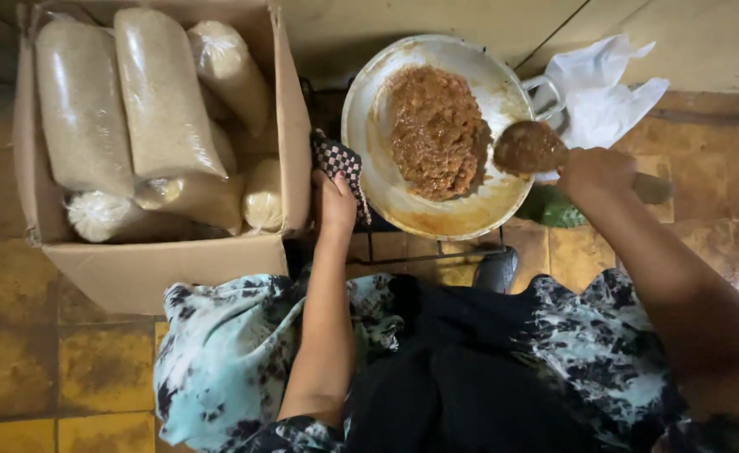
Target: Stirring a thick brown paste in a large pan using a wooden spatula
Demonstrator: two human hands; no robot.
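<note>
Right hand [594,174] closed around the handle of a wooden spoon [530,147], the spoon's bowl loaded with brown paste and held at the right rim of the wide, shallow, pale metal pan [369,109]. Left hand [334,201] clamped on the pan's near-left rim through a black-and-white checked cloth [340,161], fingers folded over the fabric. Thick, grainy brown mash [437,130] heaped in the middle of the pan, oily streaks on the bare metal around it.

Best handled, by the look of it, with the cloth kept bunched between skin and rim, the pan held level, and the spoon drawn through the mash from the edge inward so nothing slops over the side.

Beyond the left hand, an open brown cardboard box [290,101] of clear plastic bags of pale grain [164,92]. Behind the pan, a crumpled white plastic bag [604,92] on the worn yellow tiled floor [93,369].
</note>
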